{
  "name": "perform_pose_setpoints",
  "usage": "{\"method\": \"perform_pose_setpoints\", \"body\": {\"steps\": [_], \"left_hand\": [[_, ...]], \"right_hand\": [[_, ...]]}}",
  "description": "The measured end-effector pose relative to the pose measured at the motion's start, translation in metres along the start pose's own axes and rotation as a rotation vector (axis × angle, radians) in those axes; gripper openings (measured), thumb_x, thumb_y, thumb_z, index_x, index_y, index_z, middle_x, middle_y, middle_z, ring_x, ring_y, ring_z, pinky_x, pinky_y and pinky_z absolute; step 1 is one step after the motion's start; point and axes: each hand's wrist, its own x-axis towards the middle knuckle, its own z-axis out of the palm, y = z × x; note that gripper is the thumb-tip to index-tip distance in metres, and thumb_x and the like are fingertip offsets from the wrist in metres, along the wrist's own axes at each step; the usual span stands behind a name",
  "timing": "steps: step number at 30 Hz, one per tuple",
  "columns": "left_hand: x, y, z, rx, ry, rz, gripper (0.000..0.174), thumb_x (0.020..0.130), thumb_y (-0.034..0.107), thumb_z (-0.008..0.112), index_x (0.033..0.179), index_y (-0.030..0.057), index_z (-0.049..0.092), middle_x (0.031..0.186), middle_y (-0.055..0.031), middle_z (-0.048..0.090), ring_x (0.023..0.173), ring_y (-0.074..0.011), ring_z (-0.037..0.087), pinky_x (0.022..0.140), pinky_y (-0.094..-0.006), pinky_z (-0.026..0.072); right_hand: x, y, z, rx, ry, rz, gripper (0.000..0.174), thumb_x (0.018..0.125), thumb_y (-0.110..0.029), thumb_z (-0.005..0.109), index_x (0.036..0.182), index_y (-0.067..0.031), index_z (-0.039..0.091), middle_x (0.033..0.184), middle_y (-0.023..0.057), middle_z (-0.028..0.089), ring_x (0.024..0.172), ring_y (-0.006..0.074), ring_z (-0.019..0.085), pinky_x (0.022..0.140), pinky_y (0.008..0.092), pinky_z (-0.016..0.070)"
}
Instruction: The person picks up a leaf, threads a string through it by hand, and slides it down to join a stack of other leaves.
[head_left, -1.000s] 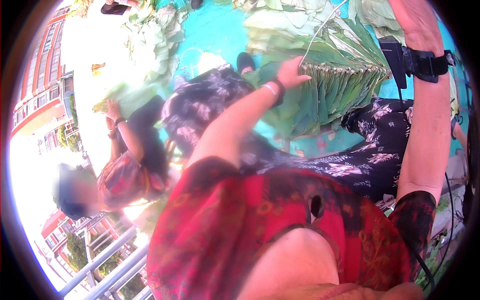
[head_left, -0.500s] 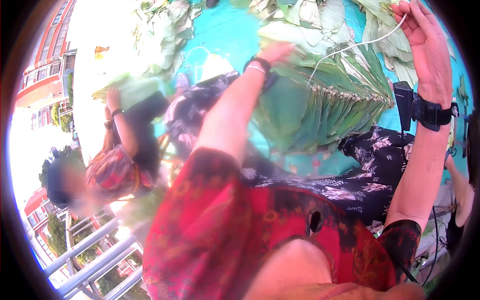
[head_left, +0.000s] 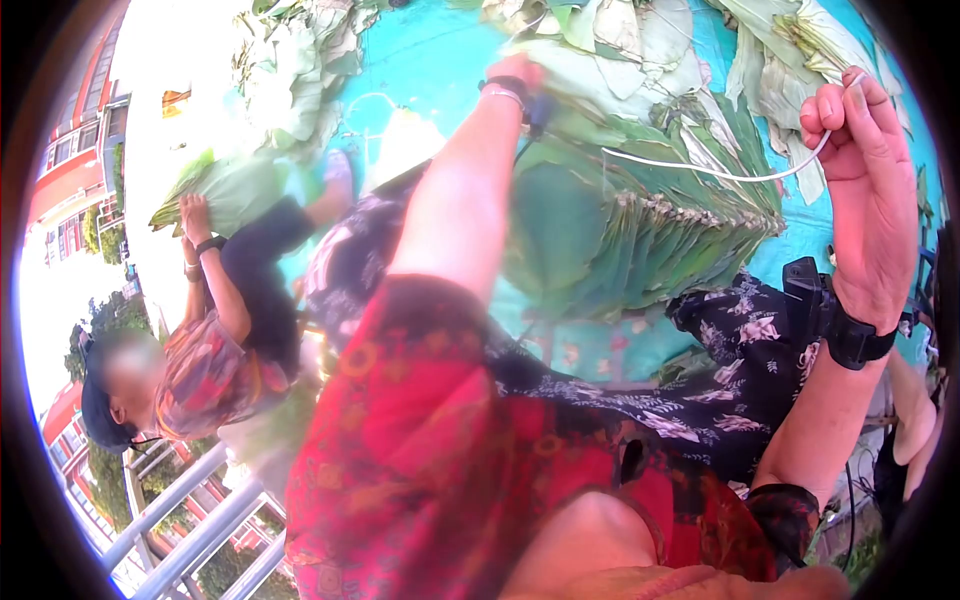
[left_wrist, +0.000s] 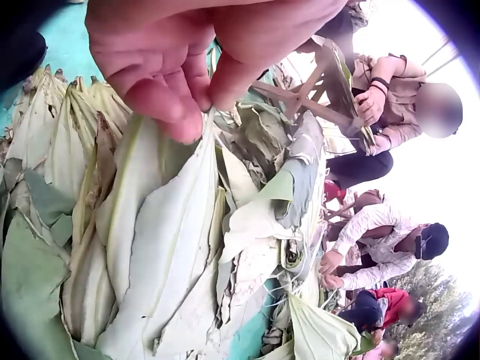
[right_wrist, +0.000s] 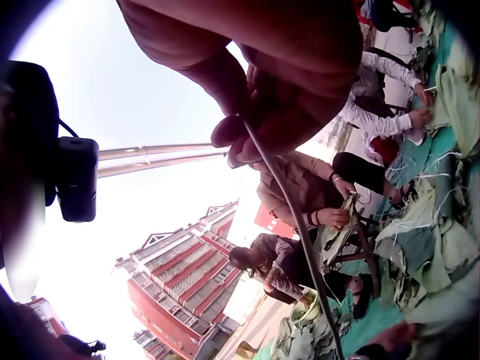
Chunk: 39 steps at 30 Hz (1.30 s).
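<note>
Nearest is one person's red patterned shirt, with dark floral trousers beyond it. Both bare arms reach out, one black strapped device on the right wrist and a dark band with one pale bracelet on the left.

The right hand is raised at the right, its thumb and fingers pinching one white cord. The cord curves away to the left, and its far end shows over the one big bundle of green leaves; whether it touches them cannot be told. That bundle lies in front of the person, between the two arms, its stem ends packed in one long row.

The left hand is blurred in the head view, beside the bundle, but the left wrist view shows its thumb and fingertips pinching the narrow end of at least one pale leaf. More pale leaves lie around it, too overlapped to count.

Under everything is one turquoise sheet, with further heaps of leaves along its far side.

Farther off at the left, one seated person in a dark cap holds a leaf bunch with two hands. The left wrist view shows four other people, and behind the seated ones in the right wrist view stands a red-and-white building.
</note>
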Motion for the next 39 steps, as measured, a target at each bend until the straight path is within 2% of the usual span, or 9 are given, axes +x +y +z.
{"method": "perform_pose_setpoints", "body": {"steps": [2, 7, 9, 11, 16, 24, 28, 32, 39], "left_hand": [[0.002, 0.01, 0.002, -0.292, 0.023, -0.176, 0.025, 0.092, 0.019, 0.059, 0.11, 0.0011, 0.054, 0.1, -0.0167, 0.064, 0.086, -0.0292, 0.064, 0.07, -0.0397, 0.0558], [-0.008, 0.011, 0.002, 0.164, -0.057, 0.684, 0.019, 0.087, 0.01, 0.059, 0.1, -0.002, 0.052, 0.092, -0.0146, 0.06, 0.086, -0.029, 0.063, 0.071, -0.0404, 0.0575], [-0.025, 0.027, 0.008, 0.031, -0.078, 0.717, 0.018, 0.085, 0.008, 0.059, 0.097, -0.0031, 0.051, 0.09, -0.0137, 0.058, 0.086, -0.0288, 0.063, 0.071, -0.0407, 0.0581], [-0.104, 0.073, 0.027, -0.409, -0.097, 0.414, 0.018, 0.085, 0.007, 0.059, 0.096, -0.0042, 0.05, 0.09, -0.0129, 0.057, 0.085, -0.0286, 0.063, 0.071, -0.0412, 0.0586], [-0.15, 0.127, 0.018, -0.278, -0.268, 0.548, 0.016, 0.084, 0.007, 0.063, 0.093, -0.0019, 0.054, 0.087, -0.0095, 0.058, 0.084, -0.0241, 0.063, 0.071, -0.0397, 0.0586], [-0.313, 0.205, 0.007, -0.076, -0.642, 0.695, 0.024, 0.087, 0.016, 0.06, 0.105, 0.0003, 0.06, 0.102, -0.0103, 0.067, 0.088, -0.0179, 0.064, 0.077, -0.0318, 0.0542], [-0.366, 0.189, 0.015, -0.06, -0.684, 0.719, 0.016, 0.09, 0.014, 0.057, 0.1, 0.0012, 0.061, 0.108, -0.0134, 0.067, 0.092, -0.0177, 0.065, 0.08, -0.031, 0.0531], [-0.372, 0.165, 0.049, 0.185, -0.583, 0.942, 0.007, 0.089, 0.009, 0.062, 0.092, 0.0029, 0.06, 0.095, -0.0069, 0.067, 0.084, -0.0126, 0.064, 0.072, -0.0247, 0.0517], [-0.39, 0.158, 0.065, 0.499, -0.432, 1.262, 0.017, 0.085, 0.009, 0.068, 0.099, 0.002, 0.063, 0.086, -0.005, 0.065, 0.076, -0.0096, 0.061, 0.066, -0.0232, 0.0512]], "right_hand": [[-0.001, 0.003, 0.002, 0.029, -0.024, 0.002, 0.017, 0.1, -0.015, 0.049, 0.109, -0.0024, 0.054, 0.091, 0.0024, 0.053, 0.089, 0.0136, 0.051, 0.08, 0.026, 0.0414], [-0.002, 0.007, 0.006, 0.065, 0.059, 0.019, 0.018, 0.099, -0.015, 0.051, 0.111, -0.0023, 0.054, 0.09, 0.0028, 0.056, 0.084, 0.0125, 0.054, 0.078, 0.0249, 0.0439], [-0.001, 0.008, 0.004, 0.087, 0.076, 0.012, 0.017, 0.098, -0.014, 0.051, 0.11, -0.0024, 0.054, 0.089, 0.003, 0.057, 0.081, 0.0121, 0.055, 0.076, 0.0241, 0.0451], [0.0, 0.013, 0.001, 0.113, 0.102, -0.022, 0.016, 0.098, -0.014, 0.052, 0.11, -0.0026, 0.055, 0.088, 0.0033, 0.058, 0.078, 0.0117, 0.057, 0.074, 0.0233, 0.046], [-0.001, 0.017, 0.009, 0.146, 0.197, -0.075, 0.018, 0.094, -0.017, 0.058, 0.106, -0.0037, 0.058, 0.085, 0.0023, 0.062, 0.07, 0.01, 0.058, 0.066, 0.0247, 0.0466], [0.001, 0.036, 0.023, 0.104, 0.174, -0.059, 0.018, 0.094, -0.019, 0.06, 0.106, -0.0049, 0.059, 0.081, -0.0039, 0.054, 0.053, -0.0014, 0.036, 0.044, 0.0155, 0.025], [-0.006, 0.026, 0.047, -0.062, 0.121, -0.068, 0.026, 0.088, -0.021, 0.065, 0.102, -0.0002, 0.06, 0.088, -0.0004, 0.061, 0.08, 0.0039, 0.054, 0.071, 0.0213, 0.0449], [-0.007, 0.037, 0.062, -0.255, 0.088, -0.168, 0.048, 0.081, -0.028, 0.073, 0.112, 0.0064, 0.059, 0.104, 0.011, 0.065, 0.095, 0.0149, 0.061, 0.082, 0.0275, 0.0481], [-0.005, 0.042, 0.05, -0.273, 0.115, -0.102, 0.037, 0.085, -0.025, 0.069, 0.105, 0.005, 0.063, 0.093, 0.0056, 0.065, 0.086, 0.0107, 0.058, 0.077, 0.0253, 0.0471]]}}
